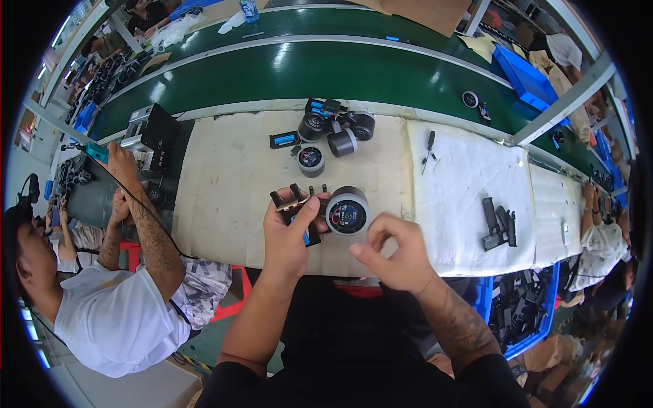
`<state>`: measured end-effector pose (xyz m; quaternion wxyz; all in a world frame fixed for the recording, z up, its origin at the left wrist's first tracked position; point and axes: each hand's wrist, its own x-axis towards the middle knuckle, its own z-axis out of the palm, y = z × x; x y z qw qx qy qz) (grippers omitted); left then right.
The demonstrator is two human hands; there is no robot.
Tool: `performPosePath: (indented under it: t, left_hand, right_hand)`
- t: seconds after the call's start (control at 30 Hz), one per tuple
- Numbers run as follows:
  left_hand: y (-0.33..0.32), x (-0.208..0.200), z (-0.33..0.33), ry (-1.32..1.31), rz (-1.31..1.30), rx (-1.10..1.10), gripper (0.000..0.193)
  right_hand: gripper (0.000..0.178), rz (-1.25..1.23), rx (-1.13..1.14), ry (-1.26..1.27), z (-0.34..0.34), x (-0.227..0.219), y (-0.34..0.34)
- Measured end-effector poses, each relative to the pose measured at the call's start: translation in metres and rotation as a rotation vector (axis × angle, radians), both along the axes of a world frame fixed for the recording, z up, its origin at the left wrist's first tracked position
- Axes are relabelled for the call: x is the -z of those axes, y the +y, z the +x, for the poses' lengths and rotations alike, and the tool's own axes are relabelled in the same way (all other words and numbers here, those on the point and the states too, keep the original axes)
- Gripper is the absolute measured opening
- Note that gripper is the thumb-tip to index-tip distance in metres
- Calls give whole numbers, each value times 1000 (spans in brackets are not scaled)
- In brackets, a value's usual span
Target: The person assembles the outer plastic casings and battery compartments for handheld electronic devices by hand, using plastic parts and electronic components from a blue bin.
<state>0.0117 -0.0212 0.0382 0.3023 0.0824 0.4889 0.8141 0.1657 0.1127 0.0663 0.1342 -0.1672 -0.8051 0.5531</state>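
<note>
My left hand is closed around a black plastic bracket with short prongs. A blue-and-black part shows below its thumb. Beside those fingers is a round black housing with a grey rim, its circuit board and red wires facing up. It seems joined to the held bracket, though the joint is partly hidden. Just right of the housing, my right hand hovers with bent fingers, thumb apart, nothing visible between them. Farther back lie several similar round housings, one with its board exposed, and a blue-and-black module.
A screwdriver and several black plastic parts lie on the right mat. A blue crate of black parts stands below the table's right edge. The green conveyor runs behind. At left, a co-worker holds a teal tool.
</note>
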Motion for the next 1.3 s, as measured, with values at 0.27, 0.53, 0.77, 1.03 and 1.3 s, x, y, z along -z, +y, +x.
performPosePath:
  t: [0.27, 0.53, 0.77, 1.03, 1.3]
  left_hand:
    - [-10, 8, 1, -176, 150, 221, 24]
    - [-5, -4, 0, -21, -41, 232, 26]
    - [-7, -16, -2, 21, -89, 292, 24]
    - [-4, -17, 1, 37, -130, 341, 21]
    - [2, -11, 7, -70, -82, 371, 15]
  right_hand:
    - [58, 540, -136, 319, -20, -7, 21]
    - [49, -625, 69, 133, -32, 0, 24]
    - [48, -479, 22, 115, -44, -31, 41]
    - [47, -341, -161, -78, -60, -58, 60]
    - [51, -161, -335, -224, -71, -71, 77]
